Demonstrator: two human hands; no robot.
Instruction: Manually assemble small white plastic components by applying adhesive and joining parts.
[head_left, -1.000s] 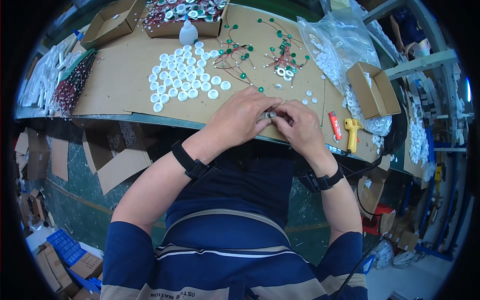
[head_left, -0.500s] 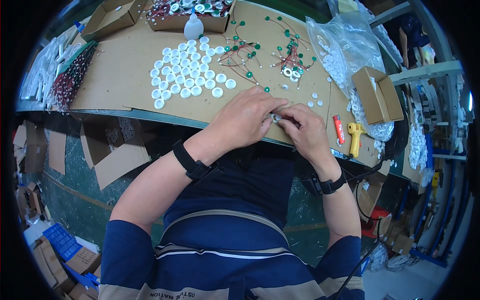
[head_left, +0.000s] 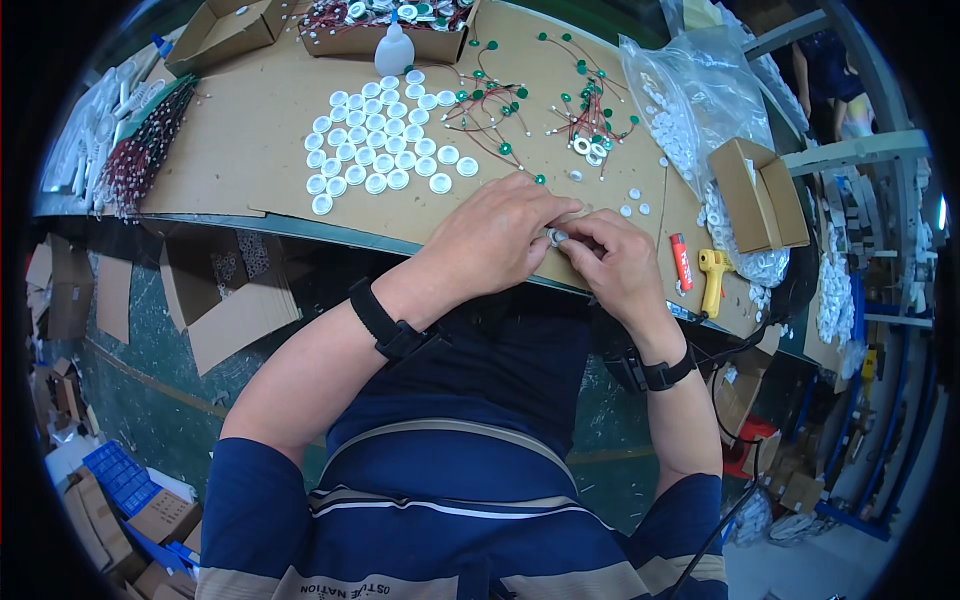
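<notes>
Dressed in a navy-and-tan top (head_left: 460, 540), with a black band (head_left: 378, 322) around our left wrist and another (head_left: 668, 372) around our right, we bend both hands together over the near edge of a cardboard-covered workbench (head_left: 250, 180). Our right hand (head_left: 615, 250) pinches a small white round part (head_left: 557, 237) between thumb and index finger, just above the board. Our left hand (head_left: 500, 235) arches in from the other side, fingers curled right beside the part; we cannot tell whether its hidden fingertips grip it too.

To our right, a red tube (head_left: 682, 262) lies next to a yellow glue gun (head_left: 713, 280). Just past our hands sit a few small white caps (head_left: 635, 194), while white discs (head_left: 357, 135) spread in a loose cluster to the left. Farther out, green discs on red wires (head_left: 505, 148) sprawl near a few white rings (head_left: 582, 146), with an open cardboard box (head_left: 735, 205) tilted at right beside a clear bag (head_left: 700, 90) of white pieces. Toward the back, a white squeeze bottle (head_left: 394, 55) stands before a heaped carton (head_left: 340, 42). Beyond the bench, upper right, we glimpse another person (head_left: 828, 75).
</notes>
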